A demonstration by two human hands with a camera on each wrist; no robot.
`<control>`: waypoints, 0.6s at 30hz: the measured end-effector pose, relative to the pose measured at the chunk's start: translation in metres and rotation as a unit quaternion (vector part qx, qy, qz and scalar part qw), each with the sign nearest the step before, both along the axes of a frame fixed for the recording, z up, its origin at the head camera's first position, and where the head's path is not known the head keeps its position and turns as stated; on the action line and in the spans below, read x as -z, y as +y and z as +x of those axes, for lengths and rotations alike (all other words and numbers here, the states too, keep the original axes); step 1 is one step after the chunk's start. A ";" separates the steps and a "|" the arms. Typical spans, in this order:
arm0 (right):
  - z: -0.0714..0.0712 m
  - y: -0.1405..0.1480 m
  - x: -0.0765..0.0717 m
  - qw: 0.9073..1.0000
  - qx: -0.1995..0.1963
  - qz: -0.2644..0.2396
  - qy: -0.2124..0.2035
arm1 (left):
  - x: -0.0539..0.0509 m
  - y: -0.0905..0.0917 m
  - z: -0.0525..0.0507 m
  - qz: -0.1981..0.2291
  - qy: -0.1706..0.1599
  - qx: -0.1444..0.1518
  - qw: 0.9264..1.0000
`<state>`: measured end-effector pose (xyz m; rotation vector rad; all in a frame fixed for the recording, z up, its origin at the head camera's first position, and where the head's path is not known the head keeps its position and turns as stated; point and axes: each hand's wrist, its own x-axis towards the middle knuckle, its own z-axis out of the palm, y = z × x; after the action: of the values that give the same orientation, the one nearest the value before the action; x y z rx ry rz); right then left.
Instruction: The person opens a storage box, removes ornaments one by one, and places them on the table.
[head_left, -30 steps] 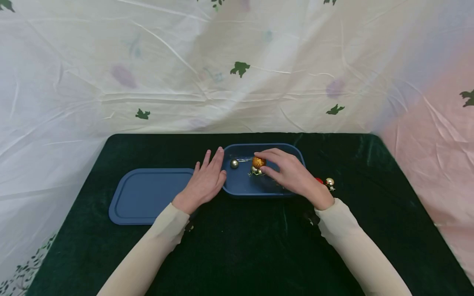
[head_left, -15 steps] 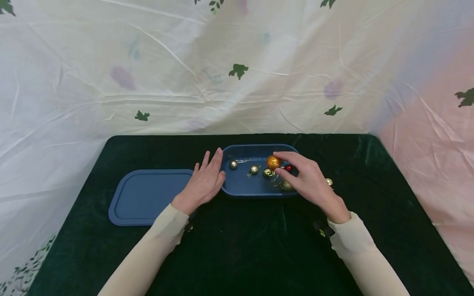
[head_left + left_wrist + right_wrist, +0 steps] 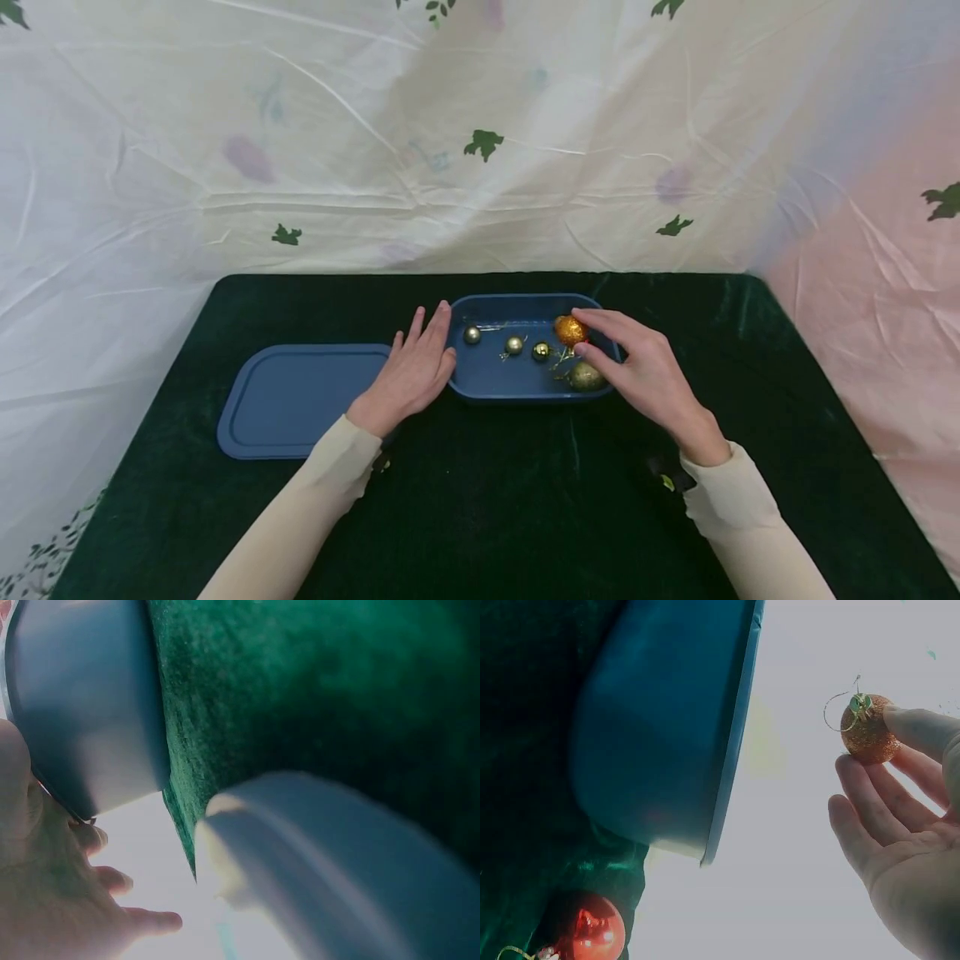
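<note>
My right hand (image 3: 648, 371) pinches an orange glitter bauble (image 3: 570, 331) between thumb and fingers, over the right part of a blue tub (image 3: 495, 387). In the right wrist view the bauble (image 3: 871, 742) hangs above the tub's rim, its gold string loop sticking out. My left hand (image 3: 408, 367) lies with straight fingers against the tub's left end. Inside the tub are a small silver-gold bauble (image 3: 472, 334), a pale gold bauble (image 3: 513, 345), a shiny gold bauble (image 3: 541, 351) and a larger glittery gold bauble (image 3: 587, 376). My right hand hides part of the tub's right end.
A flat blue lid (image 3: 300, 400) lies on the dark green cloth (image 3: 480, 500) left of the tub, partly under my left forearm. Beside the tub, a shiny red bauble (image 3: 596, 930) rests on the cloth in the right wrist view. A pale curtain (image 3: 360, 125) hangs behind the table.
My right hand has moved right across the tub, carrying the orange bauble and uncovering several gold baubles. It now hides the baubles on the cloth at right. My left hand has stayed put.
</note>
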<state>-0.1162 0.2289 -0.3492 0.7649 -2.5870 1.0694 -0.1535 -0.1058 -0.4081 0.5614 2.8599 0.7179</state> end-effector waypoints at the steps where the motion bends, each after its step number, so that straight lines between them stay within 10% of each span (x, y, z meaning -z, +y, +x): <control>1: 0.001 0.001 0.000 1.000 0.004 0.001 -0.001 | 0.000 0.000 0.000 0.000 0.000 0.000 1.000; 18: 0.015 0.027 -0.004 0.998 0.061 0.004 0.019 | -0.001 0.001 0.000 -0.005 -0.002 0.000 1.000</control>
<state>-0.1015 0.2562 -0.3452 0.6148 -2.5705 0.9988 -0.1532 -0.1049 -0.4068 0.5576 2.8575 0.7037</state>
